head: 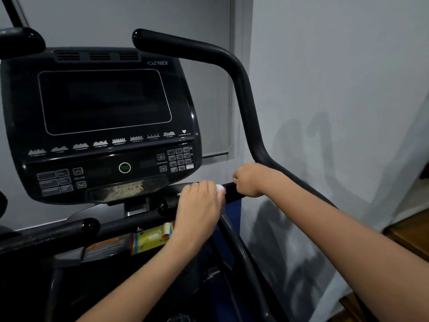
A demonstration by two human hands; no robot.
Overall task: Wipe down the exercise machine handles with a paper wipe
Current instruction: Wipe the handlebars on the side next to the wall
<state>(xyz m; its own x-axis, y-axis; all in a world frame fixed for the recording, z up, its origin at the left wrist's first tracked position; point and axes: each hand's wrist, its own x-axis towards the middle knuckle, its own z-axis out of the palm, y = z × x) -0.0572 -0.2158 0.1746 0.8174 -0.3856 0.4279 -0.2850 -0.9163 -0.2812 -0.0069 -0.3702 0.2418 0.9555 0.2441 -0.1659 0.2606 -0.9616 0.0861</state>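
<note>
A black exercise machine fills the view. Its right handle (234, 192) runs level below the console, then bends up and curves over to a rounded end at the top. My left hand (199, 205) is wrapped over the level part of this handle and holds a white paper wipe (220, 188) against it; only a small corner of the wipe shows past my fingers. My right hand (251, 178) grips the same handle just to the right of the wipe, where the bar starts to rise.
The console (102, 126) with a dark screen and buttons stands to the left of my hands. Shorter black grips (88, 225) stick out below it. A grey wall (336, 89) is close on the right, with wooden furniture (408, 235) at the right edge.
</note>
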